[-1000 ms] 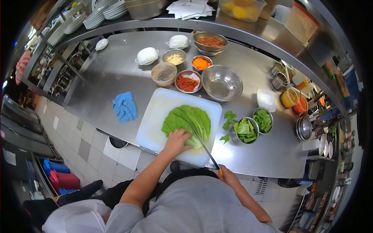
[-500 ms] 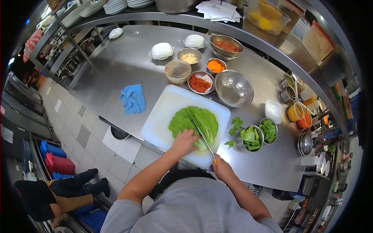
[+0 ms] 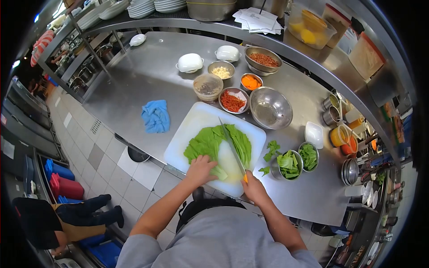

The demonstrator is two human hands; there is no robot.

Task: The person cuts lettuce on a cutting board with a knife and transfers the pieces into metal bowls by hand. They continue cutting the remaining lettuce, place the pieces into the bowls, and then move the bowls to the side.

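On the white cutting board [image 3: 183, 129] lies a green lettuce leaf split lengthwise into a left piece [image 3: 203, 142] and a narrower right piece [image 3: 243, 145], with a gap of bare board toward the stem end. My left hand [image 3: 202, 170] grips the lower stem part of the left piece, fingers over it. In my right hand [image 3: 255, 190] is a yellow-handled knife [image 3: 231, 145]. Its long blade points away from me and lies along the inner edge of the right piece. The palm hides part of the handle.
Beyond the board stand bowls of red shreds [image 3: 232, 102], orange slices [image 3: 251, 82] and chopped garlic-like bits [image 3: 221, 71], plus an empty metal bowl [image 3: 271, 108]. Cut greens fill metal containers [image 3: 288, 165] at right. A blue cloth [image 3: 155, 116] lies left. Another person [image 3: 40, 223] stands lower left.
The left lettuce piece has shifted left with my left hand, opening a gap between the pieces. The knife has tilted slightly, its tip now farther up the board.
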